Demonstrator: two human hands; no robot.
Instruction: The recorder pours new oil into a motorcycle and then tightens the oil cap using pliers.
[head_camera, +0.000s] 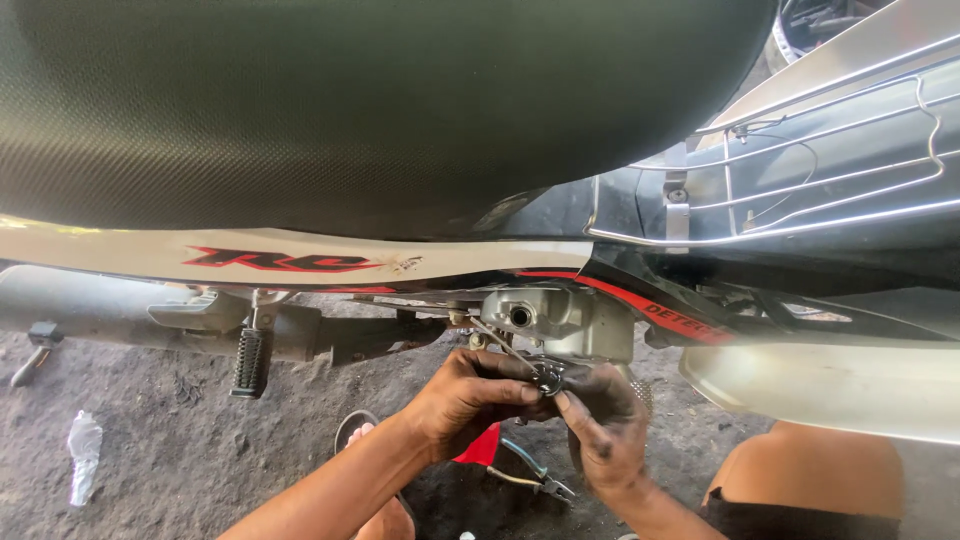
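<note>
Bare dirt floor (180, 440) lies beneath a motorbike. Small metal clip (548, 375), below the engine casing (560, 320), is pinched by left hand (470, 395) and right hand (605, 425) fingers; seating it needs fine alignment. Pliers (535, 478) lie at six o'clock.

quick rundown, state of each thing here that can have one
left hand: pinching the small metal part
right hand: pinching the same part
small metal part: held between both hands under the engine
footpeg: hanging down
pliers: lying on the ground
plastic wrapper: crumpled on the ground
</note>
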